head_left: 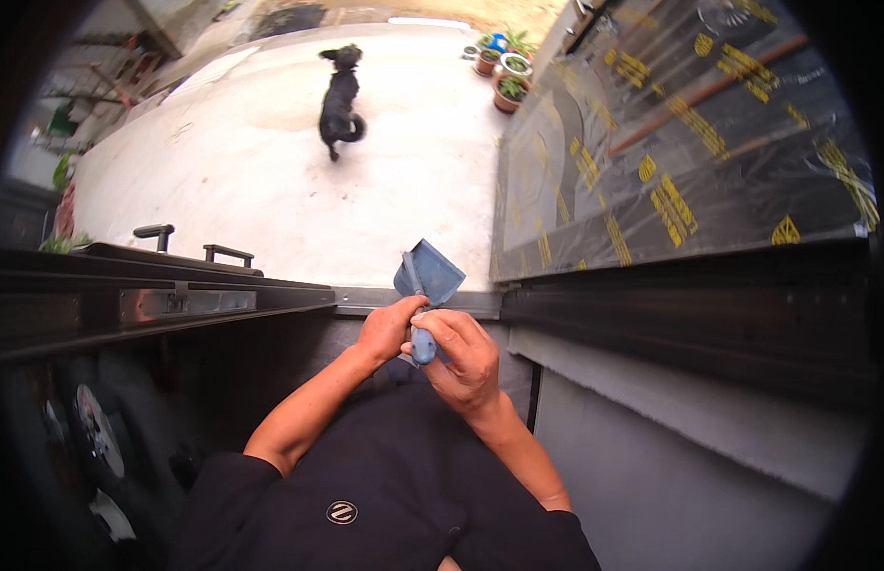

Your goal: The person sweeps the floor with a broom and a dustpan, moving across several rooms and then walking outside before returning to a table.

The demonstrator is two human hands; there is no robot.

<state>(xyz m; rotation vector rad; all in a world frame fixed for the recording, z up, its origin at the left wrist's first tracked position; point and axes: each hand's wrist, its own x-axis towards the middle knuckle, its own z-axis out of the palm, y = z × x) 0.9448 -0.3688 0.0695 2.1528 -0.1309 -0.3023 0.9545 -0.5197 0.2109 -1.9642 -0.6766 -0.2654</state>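
A blue-grey long-handled dustpan (438,276) hangs in front of me, its pan over the metal door sill at the doorway. The rounded blue end of its handle points up toward me. My left hand (389,329) is closed around the handle, a little farther out. My right hand (463,360) is closed around the handle near its end. The two hands are close together, with the fingers partly hiding the shaft. I cannot tell whether the pan touches the sill or the ground.
The metal sill (361,301) crosses ahead. A dark door leaf with a lever handle (155,234) stands left; a film-wrapped panel (670,162) stands right. Outside, a black dog (339,100) is on pale concrete (223,181). Potted plants (510,92) stand beyond the panel.
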